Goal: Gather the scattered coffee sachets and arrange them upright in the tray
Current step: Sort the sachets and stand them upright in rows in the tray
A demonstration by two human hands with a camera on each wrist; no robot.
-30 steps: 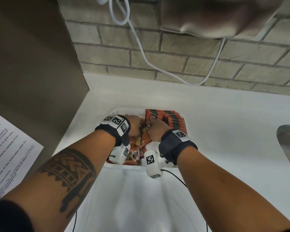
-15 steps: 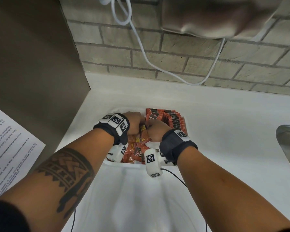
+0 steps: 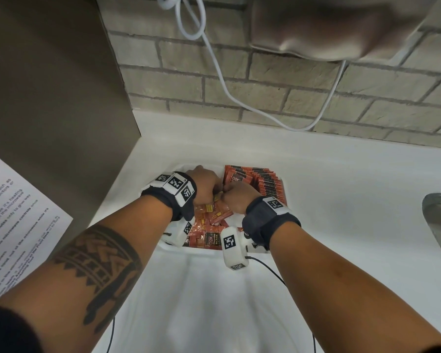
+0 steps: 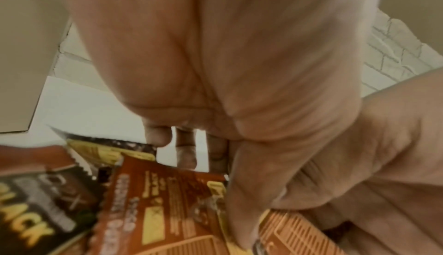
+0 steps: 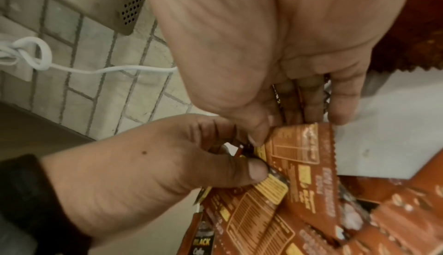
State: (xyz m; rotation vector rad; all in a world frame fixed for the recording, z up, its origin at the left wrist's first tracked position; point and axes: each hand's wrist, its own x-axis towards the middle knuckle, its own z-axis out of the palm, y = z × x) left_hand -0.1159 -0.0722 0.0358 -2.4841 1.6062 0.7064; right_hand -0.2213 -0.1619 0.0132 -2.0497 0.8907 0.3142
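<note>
Already a row of sachets (image 3: 261,184) is stood upright at the tray's (image 3: 285,200) right side, while a loose heap (image 3: 209,220) is left flat; one sachet (image 5: 304,156) is pinched between left hand (image 3: 204,187) and right hand (image 3: 237,200)

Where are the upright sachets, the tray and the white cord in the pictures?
upright sachets (image 3: 266,186), head view, on the top edges of the row.
tray (image 3: 283,187), head view, on its right rim.
white cord (image 3: 220,77), head view, on the stretch hanging down the brick wall.
</note>
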